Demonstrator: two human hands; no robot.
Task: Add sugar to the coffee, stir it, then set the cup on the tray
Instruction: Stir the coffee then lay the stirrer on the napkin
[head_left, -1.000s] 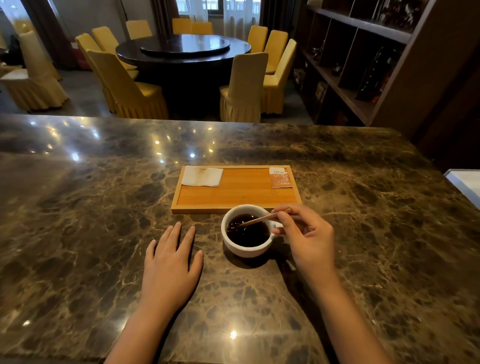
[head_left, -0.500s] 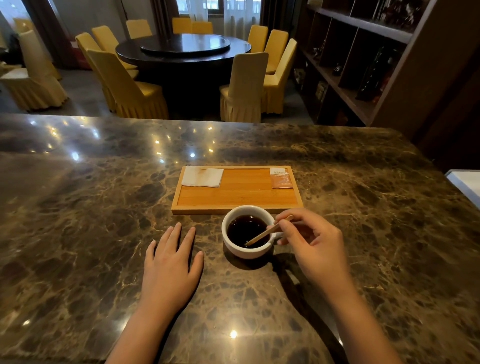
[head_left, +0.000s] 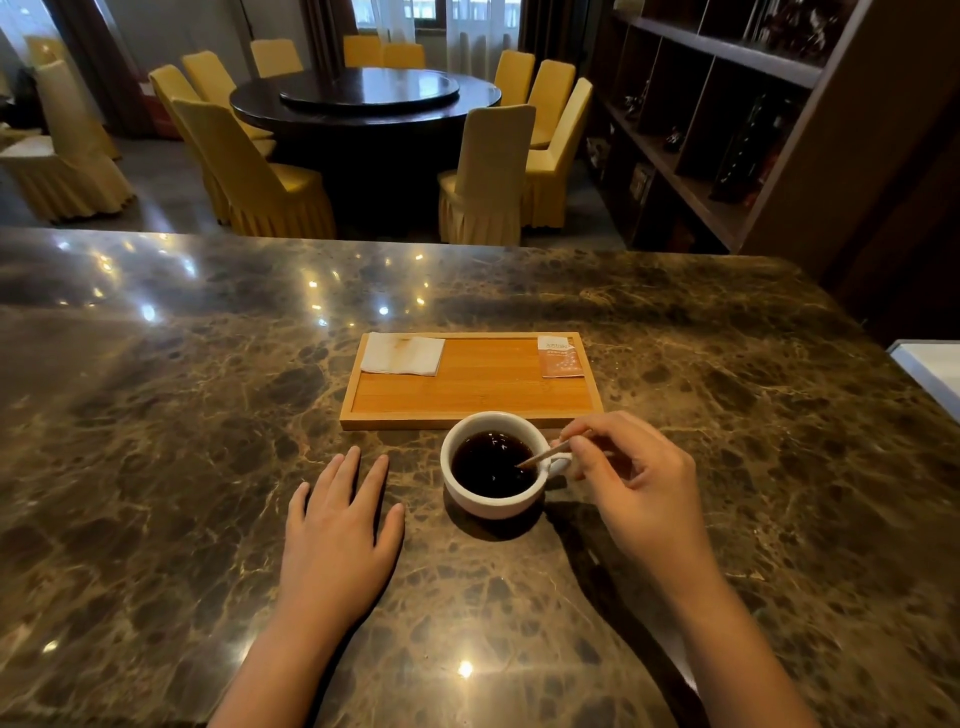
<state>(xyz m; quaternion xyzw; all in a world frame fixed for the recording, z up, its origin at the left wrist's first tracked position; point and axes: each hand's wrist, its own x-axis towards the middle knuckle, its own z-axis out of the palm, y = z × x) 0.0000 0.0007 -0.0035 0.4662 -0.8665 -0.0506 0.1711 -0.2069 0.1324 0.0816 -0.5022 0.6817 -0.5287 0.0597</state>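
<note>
Counter (head_left: 182, 441): polished dark brown marble, pale veining, ceiling lights reflected; directly on it: wooden tray (head_left: 470, 418), rectangular, centre; white cup (head_left: 493, 506) of dark coffee, just in front of the tray's near edge; left hand (head_left: 340, 535), flat, palm down, beside the cup.

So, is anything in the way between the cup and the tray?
Nothing visible blocks it. The cup stands on the counter just in front of the tray, whose middle is bare; the napkin and sachet lie in its far corners. The right hand holds the stirrer in the coffee.
</note>
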